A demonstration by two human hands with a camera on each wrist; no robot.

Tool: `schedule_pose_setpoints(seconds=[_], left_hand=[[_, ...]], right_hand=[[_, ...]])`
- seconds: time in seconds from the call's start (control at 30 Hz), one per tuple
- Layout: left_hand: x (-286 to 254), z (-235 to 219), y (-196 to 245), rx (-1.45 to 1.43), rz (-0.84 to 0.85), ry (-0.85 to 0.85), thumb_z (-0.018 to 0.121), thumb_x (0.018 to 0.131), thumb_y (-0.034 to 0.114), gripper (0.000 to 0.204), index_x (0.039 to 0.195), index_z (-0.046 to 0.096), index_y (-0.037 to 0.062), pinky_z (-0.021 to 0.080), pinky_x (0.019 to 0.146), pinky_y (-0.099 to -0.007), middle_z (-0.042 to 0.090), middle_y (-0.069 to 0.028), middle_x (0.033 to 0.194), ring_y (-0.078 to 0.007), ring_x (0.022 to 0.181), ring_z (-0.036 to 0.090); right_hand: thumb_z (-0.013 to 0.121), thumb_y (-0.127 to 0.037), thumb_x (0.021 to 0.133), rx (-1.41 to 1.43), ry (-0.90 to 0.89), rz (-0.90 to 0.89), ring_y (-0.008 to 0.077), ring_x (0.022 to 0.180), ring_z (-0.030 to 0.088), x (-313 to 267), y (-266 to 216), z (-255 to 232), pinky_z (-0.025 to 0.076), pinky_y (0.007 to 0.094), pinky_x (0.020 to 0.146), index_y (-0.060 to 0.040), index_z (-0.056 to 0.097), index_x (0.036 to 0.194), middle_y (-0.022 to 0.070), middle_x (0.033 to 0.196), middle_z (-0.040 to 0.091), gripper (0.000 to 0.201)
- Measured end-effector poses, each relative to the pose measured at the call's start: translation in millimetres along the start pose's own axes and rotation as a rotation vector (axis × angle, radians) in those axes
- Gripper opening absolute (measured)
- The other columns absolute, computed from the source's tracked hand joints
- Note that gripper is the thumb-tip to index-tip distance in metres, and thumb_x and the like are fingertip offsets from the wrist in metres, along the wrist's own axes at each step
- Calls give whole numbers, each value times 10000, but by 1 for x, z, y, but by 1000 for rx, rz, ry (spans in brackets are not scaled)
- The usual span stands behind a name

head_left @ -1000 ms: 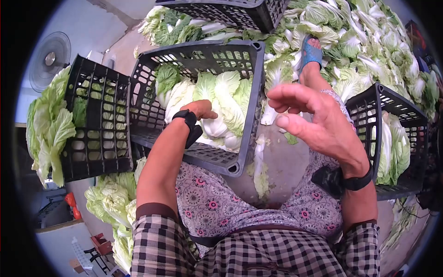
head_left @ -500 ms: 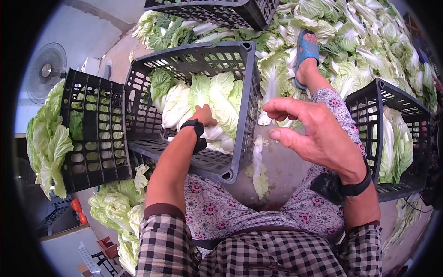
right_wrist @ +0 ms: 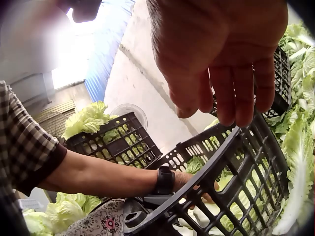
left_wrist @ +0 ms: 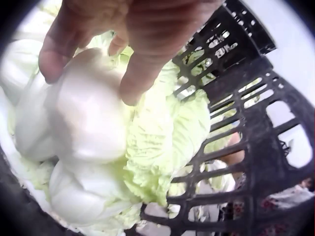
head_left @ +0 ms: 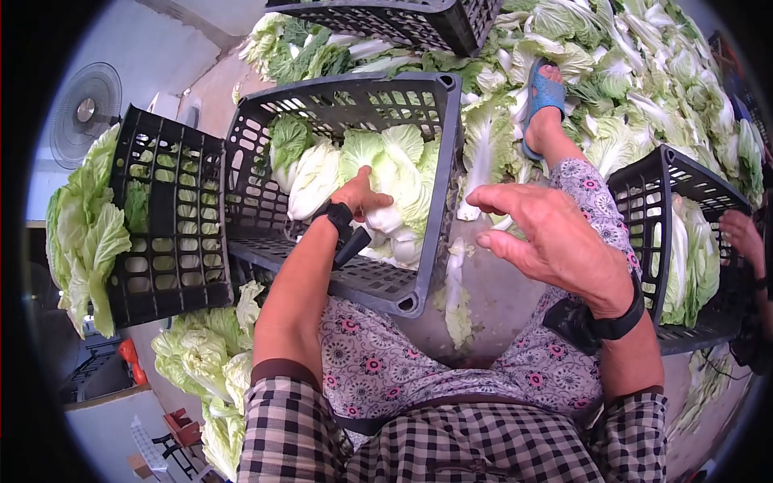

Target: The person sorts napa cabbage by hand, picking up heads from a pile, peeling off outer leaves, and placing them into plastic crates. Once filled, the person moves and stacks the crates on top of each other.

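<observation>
Black plastic, the crate [head_left: 438, 201] held a cabbage [head_left: 382, 219] toward its right edge; spread wide, the left grip [head_left: 357, 196] straddled it, whether holding I couldn't tell, apparently arranging it; the right grip [head_left: 557, 240] hung loosely bent, empty; next seemingly came steadying or releasing

Right hand [right_wrist: 221, 59] near black crate [right_wrist: 209, 164]

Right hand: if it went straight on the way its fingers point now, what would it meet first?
The right hand would probably meet the crate rim beside its fingertips. Height is hard to judge, so it might clear that and reach the cabbages inside.
</observation>
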State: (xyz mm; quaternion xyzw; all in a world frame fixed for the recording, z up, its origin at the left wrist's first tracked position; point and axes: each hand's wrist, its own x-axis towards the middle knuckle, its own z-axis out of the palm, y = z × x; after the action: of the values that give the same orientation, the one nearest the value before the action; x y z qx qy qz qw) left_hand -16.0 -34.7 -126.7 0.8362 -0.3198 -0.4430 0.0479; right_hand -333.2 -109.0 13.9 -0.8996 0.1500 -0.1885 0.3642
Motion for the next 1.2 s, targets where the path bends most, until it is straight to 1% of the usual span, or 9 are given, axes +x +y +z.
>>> schedule_pose_setpoints(seconds=[0.27,0.33,0.4,0.63,0.83,1.0,1.07,1.13,1.2], left_hand=[[-22,-20,25,105,7,53,653,670,228,901,1413,191,11,534,608,-323,603,-217,1043,-254,772,632],[-39,-40,22,-44,113,56,662,695,216,868,1402,210,-9,524,684,-299,608,-195,1044,-226,837,632],[-74,-53,7,-577,351,-14,646,766,165,734,1386,275,31,478,633,-265,612,-109,933,-152,773,592],[-162,-73,-33,-1046,416,30,568,868,129,605,1385,283,-6,453,971,-337,471,-141,1309,-217,1171,507],[-214,-45,-26,-1311,544,-148,568,884,198,576,1367,314,15,441,989,-372,472,-133,1308,-229,1170,513],[-263,-22,11,-1158,613,-86,601,865,297,734,1414,210,6,460,910,-310,479,-148,1258,-201,1113,528],[-269,-24,9,-1068,710,-71,620,855,374,731,1393,284,13,462,875,-291,498,-140,1224,-180,1082,533],[-285,-41,3,-704,678,56,639,832,412,727,1364,343,14,462,859,-283,510,-127,1203,-168,1054,538],[-283,-43,-2,-416,698,342,705,742,476,784,1307,428,8,446,894,-320,511,-136,1212,-198,1051,533]], right_hand=[[636,-153,788,-2,-10,6,373,918,597,-2,3,4,486,429,780,6,564,1079,212,1007,626,339],[641,-160,786,22,-3,10,371,945,591,-1,2,3,482,423,805,5,551,1107,217,1035,617,372],[651,-175,781,54,22,5,369,982,582,-1,0,2,475,414,841,4,530,1150,223,1075,604,428],[791,-260,645,46,68,-86,379,1245,394,5,-18,1,345,415,1023,-50,318,1376,203,1362,387,896],[834,-280,533,-302,67,-339,375,1313,279,12,-77,24,210,523,1067,-112,235,1433,153,1451,248,1094],[804,-187,548,-331,87,-353,337,1257,359,29,-91,43,240,558,1015,-116,351,1360,148,1345,381,932],[774,-153,563,-225,220,-423,327,1155,463,29,-88,40,317,481,983,-76,442,1269,155,1197,502,784],[768,-158,572,-57,273,-457,329,1104,506,24,-78,30,353,433,967,-59,471,1239,158,1134,543,736],[790,-207,612,139,264,-230,293,1044,569,10,-84,25,427,365,919,-21,486,1224,159,1093,584,709]])
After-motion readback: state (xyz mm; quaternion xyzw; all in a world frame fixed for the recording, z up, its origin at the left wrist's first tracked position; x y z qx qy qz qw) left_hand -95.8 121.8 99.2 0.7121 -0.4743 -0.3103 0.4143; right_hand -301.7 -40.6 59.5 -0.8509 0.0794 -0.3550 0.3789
